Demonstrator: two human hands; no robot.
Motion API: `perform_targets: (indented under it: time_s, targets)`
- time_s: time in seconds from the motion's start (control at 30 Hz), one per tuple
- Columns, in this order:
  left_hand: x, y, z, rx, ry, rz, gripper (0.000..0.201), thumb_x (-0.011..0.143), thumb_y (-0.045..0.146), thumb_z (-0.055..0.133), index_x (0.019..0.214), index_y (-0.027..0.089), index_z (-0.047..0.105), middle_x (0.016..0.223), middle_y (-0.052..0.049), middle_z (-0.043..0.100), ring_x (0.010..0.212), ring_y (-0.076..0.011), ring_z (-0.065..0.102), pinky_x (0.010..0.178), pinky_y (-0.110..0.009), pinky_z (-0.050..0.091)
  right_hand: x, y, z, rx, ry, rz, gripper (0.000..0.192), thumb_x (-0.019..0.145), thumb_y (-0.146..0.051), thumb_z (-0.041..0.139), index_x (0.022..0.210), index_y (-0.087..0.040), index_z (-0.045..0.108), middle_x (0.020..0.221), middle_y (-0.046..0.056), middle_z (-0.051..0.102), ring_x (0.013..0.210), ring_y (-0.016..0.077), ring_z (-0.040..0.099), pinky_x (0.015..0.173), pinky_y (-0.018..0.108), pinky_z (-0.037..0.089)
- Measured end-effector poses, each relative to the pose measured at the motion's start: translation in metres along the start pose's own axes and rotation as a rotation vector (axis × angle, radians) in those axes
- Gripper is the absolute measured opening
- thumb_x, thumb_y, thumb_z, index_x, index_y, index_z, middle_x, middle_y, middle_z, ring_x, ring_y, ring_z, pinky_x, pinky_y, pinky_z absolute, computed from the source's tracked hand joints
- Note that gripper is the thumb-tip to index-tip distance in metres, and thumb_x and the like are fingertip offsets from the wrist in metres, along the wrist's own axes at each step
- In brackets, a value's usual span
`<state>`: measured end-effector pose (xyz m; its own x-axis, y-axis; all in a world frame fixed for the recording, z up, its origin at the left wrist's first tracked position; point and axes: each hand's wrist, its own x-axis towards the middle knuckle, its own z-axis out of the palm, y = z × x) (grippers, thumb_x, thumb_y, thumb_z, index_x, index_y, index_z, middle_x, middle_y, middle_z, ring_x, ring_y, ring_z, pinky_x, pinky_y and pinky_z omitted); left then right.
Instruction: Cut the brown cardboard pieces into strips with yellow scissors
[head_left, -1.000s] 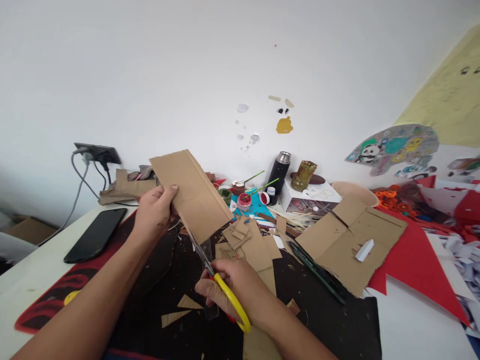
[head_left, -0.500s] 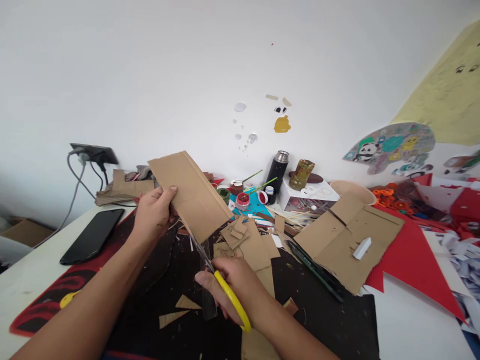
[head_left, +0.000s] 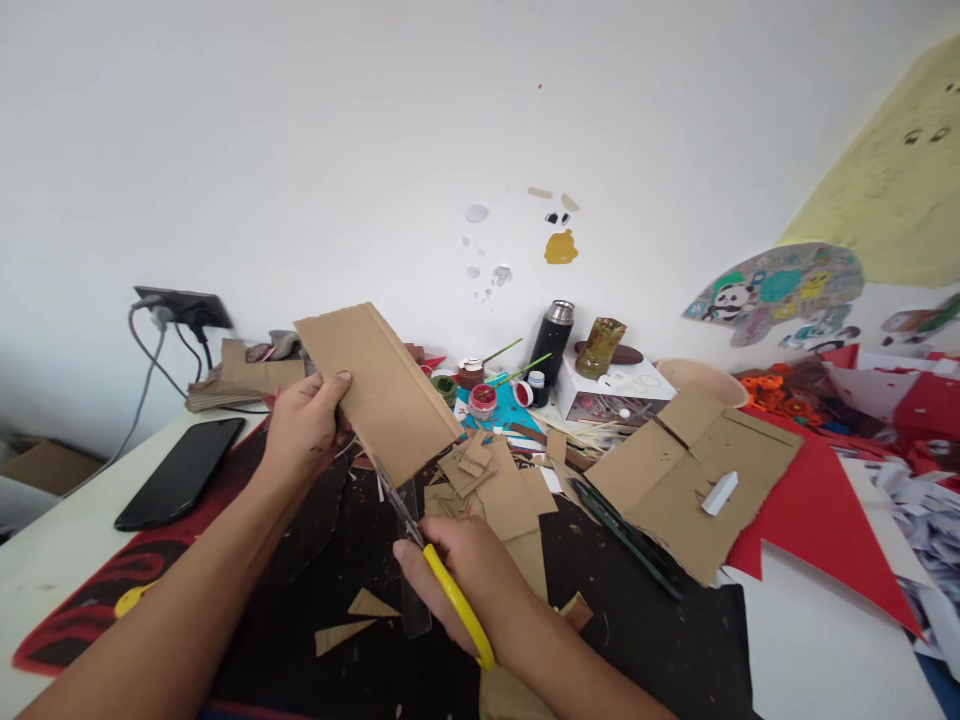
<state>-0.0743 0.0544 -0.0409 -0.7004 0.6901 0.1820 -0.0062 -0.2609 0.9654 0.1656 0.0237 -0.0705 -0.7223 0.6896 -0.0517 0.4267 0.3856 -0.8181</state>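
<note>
The left hand (head_left: 304,432) holds the cardboard piece (head_left: 375,385) raised above the worktop (head_left: 67,530), fingers clamped on its left edge, thumb on the face. Its long axis runs from upper left to lower right. The right hand (head_left: 465,575), nearer the camera, grips the yellow-handled scissors (head_left: 431,560); the blades point up-left and meet the lower edge. The piece is plain brown, flat, roughly rectangular.

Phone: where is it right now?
In the head view the phone lies flat at the table's left, on the white tabletop, left of the left hand and below the wall socket.
</note>
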Motion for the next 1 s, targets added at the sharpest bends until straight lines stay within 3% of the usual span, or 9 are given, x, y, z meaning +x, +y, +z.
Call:
perform_targets:
  time_s: [0.23, 0.47, 0.63, 1.0]
  targets:
    - [-0.001, 0.0, -0.001, 0.009, -0.014, 0.0, 0.036, 0.078, 0.037, 0.079, 0.056, 0.025, 0.053, 0.035, 0.006, 0.047, 0.026, -0.0097, 0.036, 0.029, -0.021, 0.024, 0.002, 0.006, 0.004, 0.022, 0.024, -0.033, 0.044, 0.099, -0.036, 0.065, 0.066, -0.021, 0.042, 0.055, -0.006, 0.038, 0.053, 0.0097, 0.036, 0.053, 0.026, 0.021]
    - [-0.001, 0.001, -0.001, 0.034, -0.01, 0.001, 0.035, 0.08, 0.037, 0.077, 0.058, 0.025, 0.053, 0.036, 0.007, 0.046, 0.027, -0.0094, 0.036, 0.03, -0.021, 0.024, 0.0, 0.013, 0.002, 0.22, -0.134, 0.036, 0.037, 0.1, -0.055, 0.065, 0.083, -0.022, 0.06, 0.059, -0.004, 0.057, 0.047, 0.0127, 0.056, 0.046, 0.021, 0.032]
    - [-0.002, 0.003, -0.001, 0.058, -0.011, 0.009, 0.034, 0.082, 0.034, 0.075, 0.057, 0.024, 0.054, 0.036, 0.007, 0.046, 0.027, -0.0092, 0.036, 0.03, -0.021, 0.024, 0.0, 0.011, 0.002, 0.323, -0.163, 0.053, 0.033, 0.096, -0.053, 0.073, 0.089, -0.021, 0.068, 0.067, 0.0, 0.068, 0.056, 0.0162, 0.068, 0.051, 0.021, 0.045]
    - [-0.004, 0.001, -0.002, 0.139, -0.008, -0.005, 0.03, 0.086, 0.035, 0.072, 0.062, 0.025, 0.055, 0.037, 0.007, 0.047, 0.028, -0.0113, 0.037, 0.031, -0.023, 0.025, 0.001, 0.011, 0.0, 0.285, -0.13, 0.022, 0.036, 0.092, -0.056, 0.08, 0.094, -0.02, 0.075, 0.073, 0.002, 0.074, 0.064, 0.0169, 0.071, 0.055, 0.021, 0.044]
